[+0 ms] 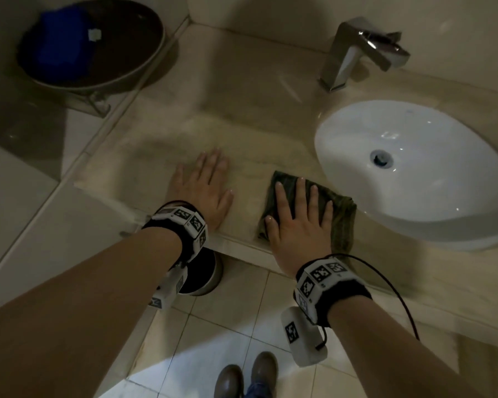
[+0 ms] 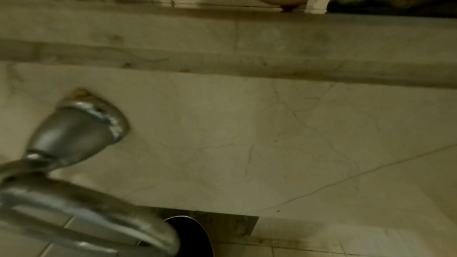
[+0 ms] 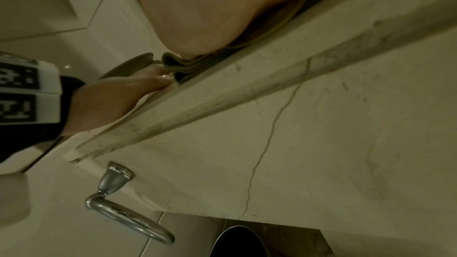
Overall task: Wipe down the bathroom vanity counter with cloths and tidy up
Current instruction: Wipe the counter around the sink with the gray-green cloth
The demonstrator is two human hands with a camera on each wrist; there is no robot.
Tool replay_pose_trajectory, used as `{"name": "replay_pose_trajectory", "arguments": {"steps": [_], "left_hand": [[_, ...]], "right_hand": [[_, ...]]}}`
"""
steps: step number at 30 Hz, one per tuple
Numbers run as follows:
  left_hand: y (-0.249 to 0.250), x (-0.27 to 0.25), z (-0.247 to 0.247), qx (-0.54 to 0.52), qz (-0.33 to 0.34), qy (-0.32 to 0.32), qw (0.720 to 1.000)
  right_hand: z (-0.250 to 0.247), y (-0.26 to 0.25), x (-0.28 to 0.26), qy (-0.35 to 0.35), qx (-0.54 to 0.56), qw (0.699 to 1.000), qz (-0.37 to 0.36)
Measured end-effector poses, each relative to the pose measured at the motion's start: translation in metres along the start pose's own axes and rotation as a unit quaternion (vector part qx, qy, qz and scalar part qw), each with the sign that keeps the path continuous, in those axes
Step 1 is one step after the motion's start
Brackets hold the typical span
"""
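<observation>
A dark green folded cloth [image 1: 339, 214] lies flat on the beige marble counter [image 1: 250, 124] at its front edge, just left of the sink, one corner slightly overhanging the edge, partly covered from above.

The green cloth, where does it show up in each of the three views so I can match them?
Head: green cloth low and centre-right, flat under the right hand, left of the sink.
Left wrist: dark bundle at top right, on the counter.
Right wrist: folded edge left of centre, under the palm.
Shared landmark: the counter's front edge; the towel ring appears in both wrist views.
</observation>
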State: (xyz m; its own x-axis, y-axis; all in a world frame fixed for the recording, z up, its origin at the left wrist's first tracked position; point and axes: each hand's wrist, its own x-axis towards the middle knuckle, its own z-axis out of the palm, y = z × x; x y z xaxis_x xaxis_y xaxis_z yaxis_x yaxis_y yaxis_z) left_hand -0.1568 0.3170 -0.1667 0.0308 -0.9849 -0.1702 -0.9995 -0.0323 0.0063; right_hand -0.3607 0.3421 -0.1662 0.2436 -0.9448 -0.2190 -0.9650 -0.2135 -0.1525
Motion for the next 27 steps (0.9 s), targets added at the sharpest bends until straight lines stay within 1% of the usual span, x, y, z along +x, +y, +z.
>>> {"name": "replay_pose_trajectory", "arguments": {"steps": [3, 7, 10, 15, 19, 27], "left_hand": [[0.016, 0.007, 0.006, -0.015, 0.021, 0.005, 1.000], [0.019, 0.009, 0.013, -0.024, 0.003, 0.008, 1.000], [0.017, 0.009, 0.011, -0.030, 0.002, 0.013, 0.999], [0.017, 0.010, 0.013, -0.034, -0.004, 0.031, 0.999], [0.018, 0.010, 0.014, -0.032, -0.004, 0.037, 0.999], [0.019, 0.008, 0.009, -0.036, -0.004, 0.020, 0.999]], "right_hand": [[-0.001, 0.002, 0.009, -0.005, -0.005, 1.000, -0.017], [-0.007, 0.002, 0.039, -0.007, 0.005, 1.000, -0.027], [-0.012, -0.002, 0.065, -0.004, 0.006, 1.000, -0.029], [-0.020, -0.007, 0.096, -0.019, 0.011, 0.999, -0.032], [-0.024, -0.010, 0.108, -0.027, 0.015, 0.999, -0.033], [-0.026, -0.010, 0.107, -0.032, 0.013, 0.999, -0.030]]}}
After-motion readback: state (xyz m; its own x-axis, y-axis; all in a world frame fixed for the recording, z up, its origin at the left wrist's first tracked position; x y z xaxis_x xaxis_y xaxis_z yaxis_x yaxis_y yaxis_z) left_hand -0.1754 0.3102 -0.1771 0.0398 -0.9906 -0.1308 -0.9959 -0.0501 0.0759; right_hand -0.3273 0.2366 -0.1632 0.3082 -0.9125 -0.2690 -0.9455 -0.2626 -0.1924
